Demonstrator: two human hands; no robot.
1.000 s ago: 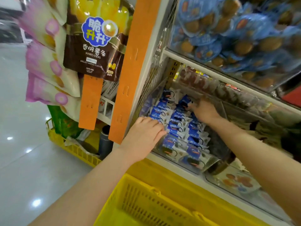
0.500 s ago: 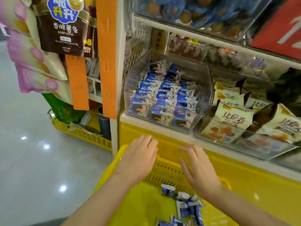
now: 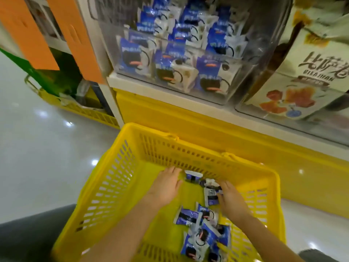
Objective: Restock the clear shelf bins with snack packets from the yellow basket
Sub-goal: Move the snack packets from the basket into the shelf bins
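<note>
Both hands, which a second ago were up in the clear bin [image 3: 253, 53] among the blue packets, are now down inside the yellow basket [image 3: 117, 178]. That suggests one load is shelved and the next pick-up is beginning. The left hand [image 3: 166, 188] is released, fingers straight, just beside a lone snack packet [image 3: 192, 176] at the far wall. The right hand [image 3: 229, 197] has its fingers on another packet [image 3: 211, 196], though blur hides whether its grip has closed, and a loose pile [image 3: 200, 235] nearer the person means several trips probably remain.
</note>
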